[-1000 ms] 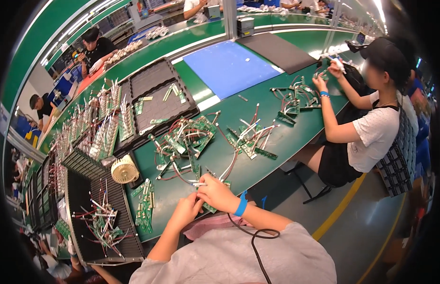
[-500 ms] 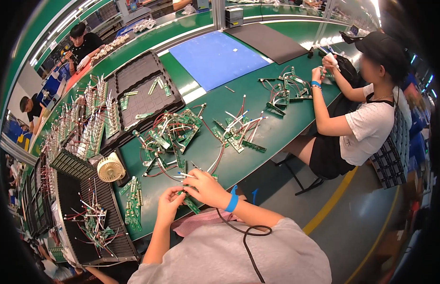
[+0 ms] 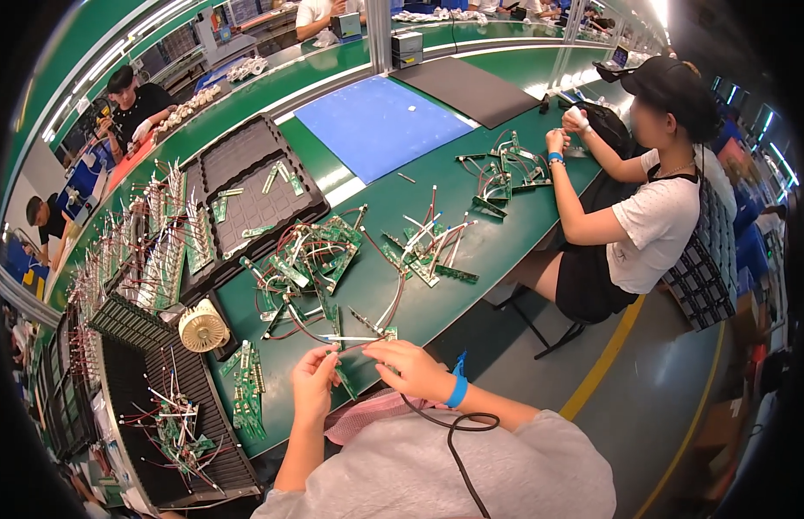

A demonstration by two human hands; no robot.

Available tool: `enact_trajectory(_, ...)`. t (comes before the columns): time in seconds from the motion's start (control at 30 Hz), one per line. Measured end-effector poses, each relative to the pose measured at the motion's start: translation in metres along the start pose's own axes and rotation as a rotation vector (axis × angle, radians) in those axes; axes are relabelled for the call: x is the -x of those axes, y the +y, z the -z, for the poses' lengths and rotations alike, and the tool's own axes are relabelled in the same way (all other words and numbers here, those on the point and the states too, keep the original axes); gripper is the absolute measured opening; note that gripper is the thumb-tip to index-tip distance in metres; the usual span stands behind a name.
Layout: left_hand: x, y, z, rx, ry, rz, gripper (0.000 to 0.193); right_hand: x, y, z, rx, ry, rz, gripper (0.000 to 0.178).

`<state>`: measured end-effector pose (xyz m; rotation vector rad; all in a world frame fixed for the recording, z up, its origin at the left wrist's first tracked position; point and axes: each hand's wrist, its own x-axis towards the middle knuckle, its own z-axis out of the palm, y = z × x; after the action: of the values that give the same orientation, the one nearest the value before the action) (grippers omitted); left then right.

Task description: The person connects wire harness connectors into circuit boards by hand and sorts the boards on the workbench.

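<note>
My left hand point(image 3: 313, 382) is closed in a pinch on a narrow green circuit board point(image 3: 345, 381), which hangs tilted past the table's front edge. To its right, my right hand point(image 3: 415, 372) has its fingers drawn together on a thin red wire point(image 3: 354, 346) that runs across from the board. Its fingertips are partly hidden. Just beyond both hands lie a white cable point(image 3: 346, 337) and more board strips. A tangled heap of wired circuit boards point(image 3: 311, 255) is farther off, with a smaller group of wired boards point(image 3: 428, 251) to its right.
Bare board strips point(image 3: 248, 394) and a small cream fan point(image 3: 203, 329) are at the left. A black ribbed bin point(image 3: 130, 415) holds wired boards. Behind stand a black tray point(image 3: 272, 195) and a blue mat point(image 3: 376, 125). A co-worker point(image 3: 653, 216) sits at the right.
My right hand has moved right, away from my left hand, and the red wire now spans the gap. My left hand keeps its pinch on the board. The whole view has shifted slightly.
</note>
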<state>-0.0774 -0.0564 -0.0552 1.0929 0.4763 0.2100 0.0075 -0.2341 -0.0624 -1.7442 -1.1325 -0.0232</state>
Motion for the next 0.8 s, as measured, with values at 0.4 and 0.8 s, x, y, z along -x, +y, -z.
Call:
enact_trajectory(0.4,0.013,0.015,-0.034,-0.365,-0.073,-0.209,0.019,-0.010,-0.007,-0.024,0.091,-0.036,-0.077,0.039)
enact_trajectory(0.8,0.007,0.016,-0.028,-0.217,-0.002,-0.084,0.015,0.006,0.002,-0.017,0.235,0.197,0.051,0.041)
